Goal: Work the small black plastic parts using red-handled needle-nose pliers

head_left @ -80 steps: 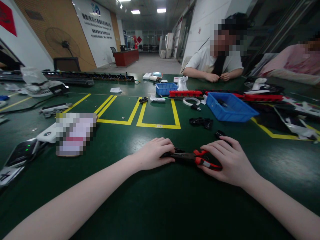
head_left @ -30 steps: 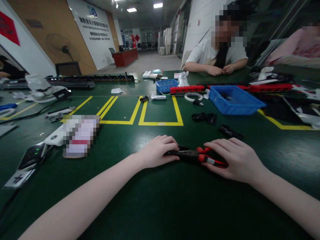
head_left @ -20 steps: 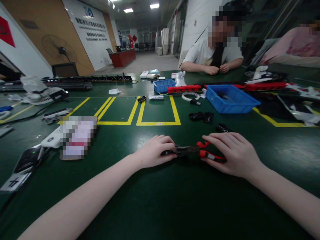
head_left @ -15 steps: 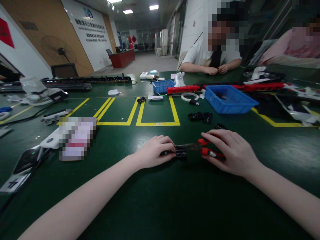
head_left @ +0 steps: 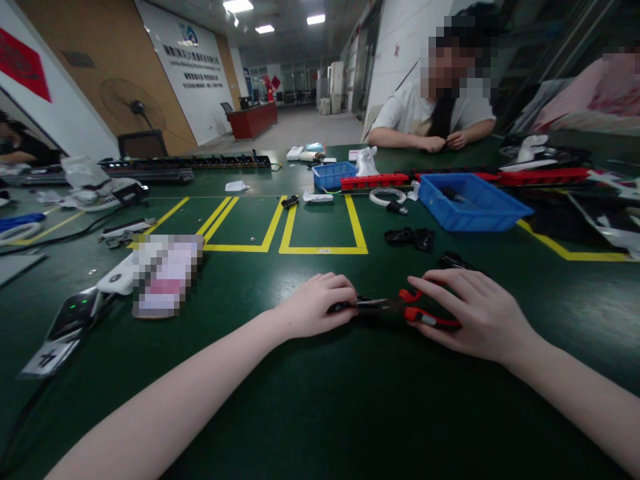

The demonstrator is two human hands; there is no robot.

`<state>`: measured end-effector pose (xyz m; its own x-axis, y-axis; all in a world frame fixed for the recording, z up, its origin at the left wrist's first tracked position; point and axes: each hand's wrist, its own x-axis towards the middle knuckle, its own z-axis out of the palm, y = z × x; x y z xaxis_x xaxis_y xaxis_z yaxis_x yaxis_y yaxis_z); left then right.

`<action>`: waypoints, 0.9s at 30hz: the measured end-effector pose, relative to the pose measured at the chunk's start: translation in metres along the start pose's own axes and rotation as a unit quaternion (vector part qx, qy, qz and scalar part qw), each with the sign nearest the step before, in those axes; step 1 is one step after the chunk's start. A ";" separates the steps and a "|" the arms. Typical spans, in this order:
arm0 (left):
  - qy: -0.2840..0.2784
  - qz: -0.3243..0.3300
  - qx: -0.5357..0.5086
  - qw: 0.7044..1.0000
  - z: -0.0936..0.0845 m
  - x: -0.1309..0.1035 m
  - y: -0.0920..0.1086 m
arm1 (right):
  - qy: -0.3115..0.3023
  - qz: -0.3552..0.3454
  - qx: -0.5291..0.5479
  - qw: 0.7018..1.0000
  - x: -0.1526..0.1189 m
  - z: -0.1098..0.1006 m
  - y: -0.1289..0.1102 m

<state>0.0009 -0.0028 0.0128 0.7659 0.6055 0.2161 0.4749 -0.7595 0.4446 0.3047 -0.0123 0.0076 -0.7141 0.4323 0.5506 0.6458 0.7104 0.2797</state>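
My left hand (head_left: 320, 308) is closed around a small black part (head_left: 341, 307), mostly hidden by the fingers. From the right, the jaws of red-handled needle-nose pliers (head_left: 411, 312) reach to my left fingertips. Whether the jaws grip the black part cannot be made out. My right hand (head_left: 483, 319) holds the pliers by the handles, which are spread apart between thumb and fingers. Just beyond my right hand lies a black object (head_left: 457, 261), partly covered by it. Further off is another black part (head_left: 410, 238) on the green table (head_left: 320, 407).
A blue bin (head_left: 473, 207) stands at the right, with a smaller blue bin (head_left: 334, 175) behind it. A phone (head_left: 170, 277) and a white device with a cable (head_left: 75, 317) lie at the left. Another person (head_left: 430, 127) sits across the table.
The camera view has shifted slightly, so the whole scene sits further right. The plier handles look a little wider apart. The black piece showing below the jaws earlier is now mostly out of sight.
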 end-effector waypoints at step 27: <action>0.004 0.009 0.001 1.000 0.001 0.000 -0.001 | -0.012 0.004 0.060 0.998 0.000 0.000 0.001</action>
<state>0.0008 -0.0020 0.0116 0.7706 0.5942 0.2305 0.4625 -0.7701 0.4394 0.3048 -0.0118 0.0082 -0.7162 0.4509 0.5327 0.6156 0.7678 0.1778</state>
